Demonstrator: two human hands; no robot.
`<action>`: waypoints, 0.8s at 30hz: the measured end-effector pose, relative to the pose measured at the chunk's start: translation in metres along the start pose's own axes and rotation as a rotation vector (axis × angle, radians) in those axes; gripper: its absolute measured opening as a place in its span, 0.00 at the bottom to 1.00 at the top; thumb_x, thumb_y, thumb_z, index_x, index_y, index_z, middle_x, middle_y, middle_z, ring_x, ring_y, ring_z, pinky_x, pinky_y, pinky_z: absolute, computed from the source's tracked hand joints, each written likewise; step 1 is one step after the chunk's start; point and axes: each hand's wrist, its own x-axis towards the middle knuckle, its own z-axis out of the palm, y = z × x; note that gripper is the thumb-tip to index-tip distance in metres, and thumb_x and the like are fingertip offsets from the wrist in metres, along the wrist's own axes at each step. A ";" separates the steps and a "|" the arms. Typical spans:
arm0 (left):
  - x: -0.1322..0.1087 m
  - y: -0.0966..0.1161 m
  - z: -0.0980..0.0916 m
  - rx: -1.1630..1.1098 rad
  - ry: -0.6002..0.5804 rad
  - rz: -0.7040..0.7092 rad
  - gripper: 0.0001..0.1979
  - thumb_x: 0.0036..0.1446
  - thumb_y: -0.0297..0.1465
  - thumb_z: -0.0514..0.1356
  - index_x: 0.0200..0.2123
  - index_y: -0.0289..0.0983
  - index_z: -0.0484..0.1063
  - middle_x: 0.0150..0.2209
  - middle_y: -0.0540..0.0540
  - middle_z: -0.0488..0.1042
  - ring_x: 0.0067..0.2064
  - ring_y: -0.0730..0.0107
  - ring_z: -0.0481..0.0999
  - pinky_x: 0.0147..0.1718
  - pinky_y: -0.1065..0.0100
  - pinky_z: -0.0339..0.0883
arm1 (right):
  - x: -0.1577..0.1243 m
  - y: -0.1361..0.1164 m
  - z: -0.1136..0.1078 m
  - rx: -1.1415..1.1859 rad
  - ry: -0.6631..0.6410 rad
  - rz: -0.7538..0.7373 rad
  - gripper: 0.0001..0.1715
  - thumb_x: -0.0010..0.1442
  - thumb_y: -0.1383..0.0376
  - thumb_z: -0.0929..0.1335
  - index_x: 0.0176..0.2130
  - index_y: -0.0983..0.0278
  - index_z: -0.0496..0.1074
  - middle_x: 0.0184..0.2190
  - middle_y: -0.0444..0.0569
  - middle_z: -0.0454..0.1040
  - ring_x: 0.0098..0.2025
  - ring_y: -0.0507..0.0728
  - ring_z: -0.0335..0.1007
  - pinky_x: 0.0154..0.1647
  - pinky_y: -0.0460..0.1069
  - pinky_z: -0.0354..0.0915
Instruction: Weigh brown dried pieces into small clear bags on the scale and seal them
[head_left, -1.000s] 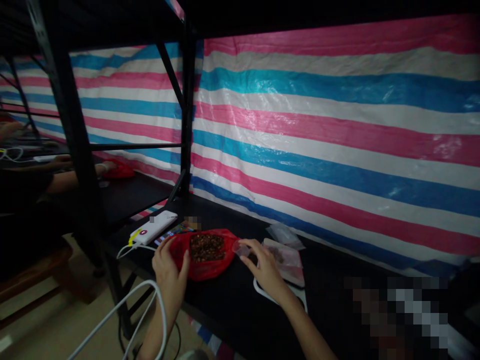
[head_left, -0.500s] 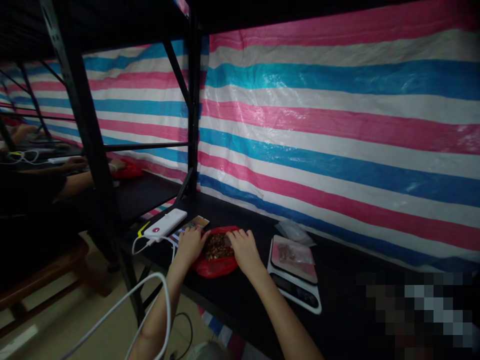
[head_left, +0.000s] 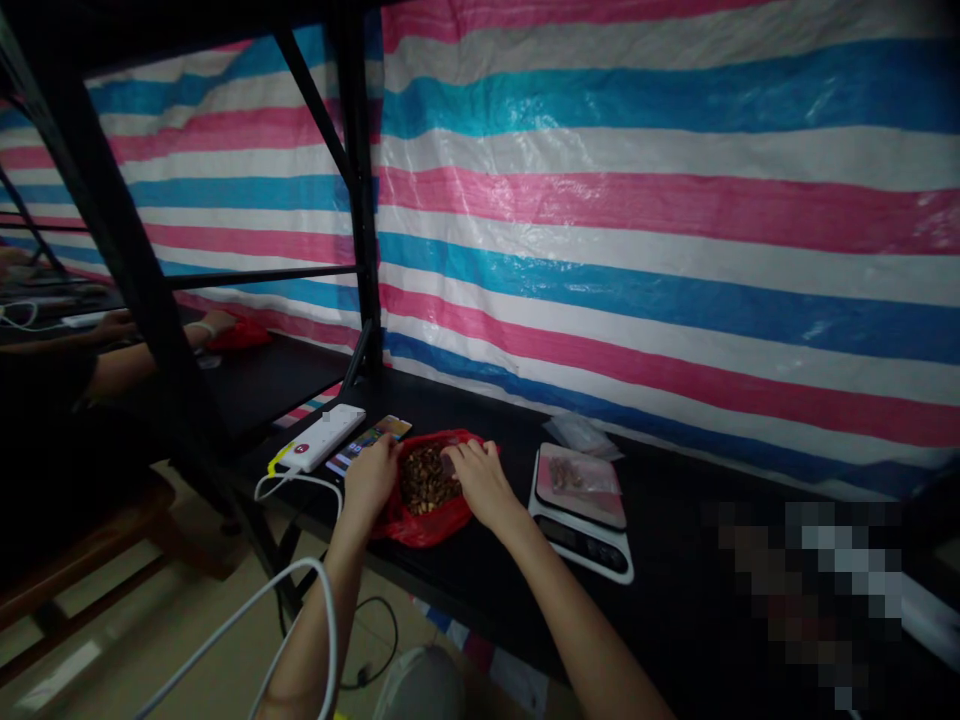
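On counter (head_left: 675, 570): red bag (head_left: 427, 522) of brown pieces (head_left: 421, 480); scale (head_left: 581, 520) just right of bag. Bag's left rim clasped in left hand (head_left: 371, 478) grip. Right hand (head_left: 480, 482) dipped in at bag's right; its grip cannot be told. Risk: limp rim tugged down, pieces spilled beside bag.

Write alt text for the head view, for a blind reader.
A left hand and right hand meet over a red bag of brown pieces on a black table. A white scale stands to its right, a striped tarp behind.
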 end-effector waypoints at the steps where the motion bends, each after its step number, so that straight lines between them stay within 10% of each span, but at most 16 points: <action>1: 0.000 0.004 -0.001 -0.013 0.028 -0.008 0.15 0.60 0.35 0.44 0.41 0.37 0.68 0.38 0.39 0.75 0.41 0.57 0.74 0.35 0.65 0.61 | -0.001 0.000 0.001 0.036 0.007 0.002 0.16 0.58 0.74 0.60 0.46 0.63 0.63 0.41 0.51 0.70 0.44 0.58 0.60 0.42 0.53 0.51; 24: 0.011 0.014 0.001 -0.401 0.159 0.075 0.16 0.54 0.37 0.48 0.33 0.34 0.72 0.33 0.42 0.76 0.35 0.62 0.75 0.35 0.68 0.64 | 0.003 0.009 0.031 0.741 0.071 0.177 0.23 0.49 0.77 0.67 0.44 0.59 0.65 0.41 0.45 0.66 0.44 0.53 0.64 0.49 0.52 0.59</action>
